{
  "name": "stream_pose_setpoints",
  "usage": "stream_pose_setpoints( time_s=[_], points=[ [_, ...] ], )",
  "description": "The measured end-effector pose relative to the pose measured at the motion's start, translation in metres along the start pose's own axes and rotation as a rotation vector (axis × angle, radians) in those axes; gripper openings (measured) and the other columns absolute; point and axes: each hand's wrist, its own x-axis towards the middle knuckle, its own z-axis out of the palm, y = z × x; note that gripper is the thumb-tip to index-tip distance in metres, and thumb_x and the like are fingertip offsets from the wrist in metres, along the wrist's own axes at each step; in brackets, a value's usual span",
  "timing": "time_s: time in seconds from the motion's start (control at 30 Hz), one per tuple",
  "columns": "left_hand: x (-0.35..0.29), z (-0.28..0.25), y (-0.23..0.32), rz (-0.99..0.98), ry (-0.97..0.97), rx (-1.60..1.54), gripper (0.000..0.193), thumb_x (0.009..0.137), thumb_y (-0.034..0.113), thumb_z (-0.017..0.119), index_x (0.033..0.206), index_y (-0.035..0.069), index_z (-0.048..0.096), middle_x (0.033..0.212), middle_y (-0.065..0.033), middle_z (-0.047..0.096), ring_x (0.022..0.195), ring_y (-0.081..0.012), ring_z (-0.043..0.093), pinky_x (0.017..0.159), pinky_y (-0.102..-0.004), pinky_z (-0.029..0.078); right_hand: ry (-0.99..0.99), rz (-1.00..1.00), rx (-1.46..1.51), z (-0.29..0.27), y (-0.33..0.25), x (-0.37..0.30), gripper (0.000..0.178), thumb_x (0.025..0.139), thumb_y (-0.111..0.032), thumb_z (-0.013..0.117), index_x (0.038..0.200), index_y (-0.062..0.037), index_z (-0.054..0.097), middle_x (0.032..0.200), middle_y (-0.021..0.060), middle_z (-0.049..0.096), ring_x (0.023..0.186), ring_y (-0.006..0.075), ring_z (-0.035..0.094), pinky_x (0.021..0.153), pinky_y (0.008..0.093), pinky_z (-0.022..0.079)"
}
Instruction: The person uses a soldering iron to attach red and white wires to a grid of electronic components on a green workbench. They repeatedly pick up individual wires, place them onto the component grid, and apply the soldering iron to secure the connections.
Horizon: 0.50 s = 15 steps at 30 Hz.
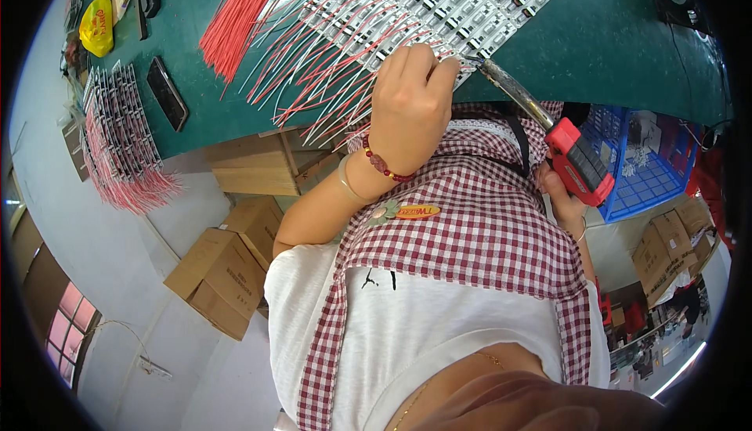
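Over at the far left, a yellow plastic bag (96, 25) lies near the corner of the dark green table (611, 39), and below it a fanned stack of white strip boards with red and white wire tails (121, 141) rests along the table's edge. Just beside that stack lies a black slab-shaped phone (167, 93), flat on the green surface. Further along, a loose bundle of thin red wires (233, 24) lies well apart from the phone, pointing toward the table's near edge.

Under the table, brown cardboard boxes (223, 270) sit on the pale floor.

Next comes a wide sheet of white strip boards laid side by side (439, 0), with red and white wire leads (329, 71) trailing off their near ends. The left hand (411, 102), wearing a dark red bead bracelet (384, 166) at the wrist, is curled down on the near edge of those boards, fingers pinched together on the lead ends, though exactly what they pinch is hidden under the knuckles.

Right of it, the metal tip of a red-handled soldering iron (576, 161) touches the board edge just beside the left fingertips. The right hand (560, 196) is wrapped tight around the iron's red grip, mostly hidden behind it.

At the far right, a blue plastic crate (638, 188) stands below the table's edge.
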Motion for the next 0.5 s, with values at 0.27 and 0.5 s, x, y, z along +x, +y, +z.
stream_pose_setpoints(
  time_s=[0.27, 0.5],
  points=[
    [0.003, -0.001, 0.002, 0.003, -0.035, 0.022, 0.012, 0.071, 0.000, 0.071, 0.080, 0.004, 0.063, 0.070, -0.0066, 0.046, 0.066, -0.0237, 0.050, 0.058, -0.0354, 0.041, -0.010, -0.037, -0.232, -0.006, 0.012, 0.000, 0.018, 0.082, -0.003, 0.066, 0.100, 0.0007, 0.064, 0.088, 0.0054, 0.064, 0.078, 0.0124, 0.060, 0.070, 0.0275, 0.049],
    [0.006, -0.004, 0.003, -0.007, -0.091, 0.046, 0.010, 0.072, 0.001, 0.070, 0.080, 0.004, 0.064, 0.072, -0.0077, 0.048, 0.067, -0.0255, 0.051, 0.060, -0.0365, 0.042, 0.049, -0.032, -0.061, -0.002, 0.008, -0.002, 0.016, 0.083, -0.004, 0.064, 0.099, 0.0016, 0.063, 0.085, 0.0049, 0.063, 0.074, 0.0118, 0.058, 0.066, 0.0270, 0.048]
  ],
)
